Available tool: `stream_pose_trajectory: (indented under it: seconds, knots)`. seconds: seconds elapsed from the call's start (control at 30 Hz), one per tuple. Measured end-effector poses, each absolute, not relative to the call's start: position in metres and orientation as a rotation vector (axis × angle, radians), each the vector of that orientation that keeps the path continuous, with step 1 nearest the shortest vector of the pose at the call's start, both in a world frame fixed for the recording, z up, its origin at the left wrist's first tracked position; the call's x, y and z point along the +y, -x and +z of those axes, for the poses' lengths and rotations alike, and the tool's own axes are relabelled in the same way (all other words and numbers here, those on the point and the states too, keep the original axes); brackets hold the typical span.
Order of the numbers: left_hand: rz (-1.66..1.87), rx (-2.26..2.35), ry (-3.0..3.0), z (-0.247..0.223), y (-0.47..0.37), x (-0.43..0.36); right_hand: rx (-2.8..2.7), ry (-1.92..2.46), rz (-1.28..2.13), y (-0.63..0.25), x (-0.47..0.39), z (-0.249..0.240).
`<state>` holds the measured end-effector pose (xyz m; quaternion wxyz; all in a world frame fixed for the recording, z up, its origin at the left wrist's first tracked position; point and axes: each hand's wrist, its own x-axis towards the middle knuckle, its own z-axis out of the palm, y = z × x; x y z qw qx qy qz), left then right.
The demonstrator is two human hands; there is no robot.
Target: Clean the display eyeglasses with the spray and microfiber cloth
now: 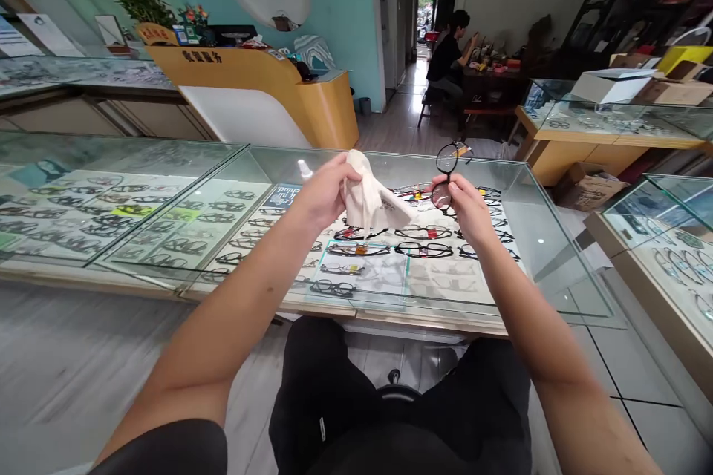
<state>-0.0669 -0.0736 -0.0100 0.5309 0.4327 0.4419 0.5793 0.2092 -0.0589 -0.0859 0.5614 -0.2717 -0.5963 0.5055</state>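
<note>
Pinched in my left hand [326, 191] is a white cloth [368, 197], which hangs in folds above the glass counter. To the right, my right hand [468, 206] grips a pair of dark-framed eyeglasses [447, 159] by the middle, with the lenses one above the other and a temple sticking out at the top. The cloth and the eyeglasses are apart. Behind my left hand stands a small white bottle [304, 170] on the counter. Beneath both hands, rows of eyeglass frames [423, 249] lie inside the glass display case [535, 297].
Another display case [668, 252] stands at the right. Behind the counter is a wooden reception desk [239, 89]. A person [448, 59] sits at a dark table at the back. Boxes [610, 85] rest on the far right case. My legs are against the counter's front.
</note>
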Motion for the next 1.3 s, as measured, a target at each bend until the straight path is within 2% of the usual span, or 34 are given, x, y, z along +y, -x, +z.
stream_pose_trajectory:
  seconds: [0.2, 0.5, 0.77, 1.1, 1.3]
  knots:
    - [1.419, 0.985, -0.951, -0.037, 0.023, -0.039, -1.411, 0.676, 1.208, -0.219, -0.055, -0.080]
    - [1.467, 0.890, -1.351, -0.048, -0.025, -0.025, -1.558, 0.608, 1.251, -0.223, -0.070, -0.065]
    - [1.508, 0.883, -1.460, -0.077, -0.020, -0.038, -1.626, 0.696, 1.268, -0.215, -0.068, -0.079]
    - [1.404, 0.734, -1.477, -0.074, -0.016, -0.038, -1.599, 0.767, 1.275, -0.215, -0.068, -0.077]
    - [1.561, 0.827, -1.615, -0.077, -0.017, -0.039, -1.591, 0.738, 1.281, -0.213, -0.069, -0.081]
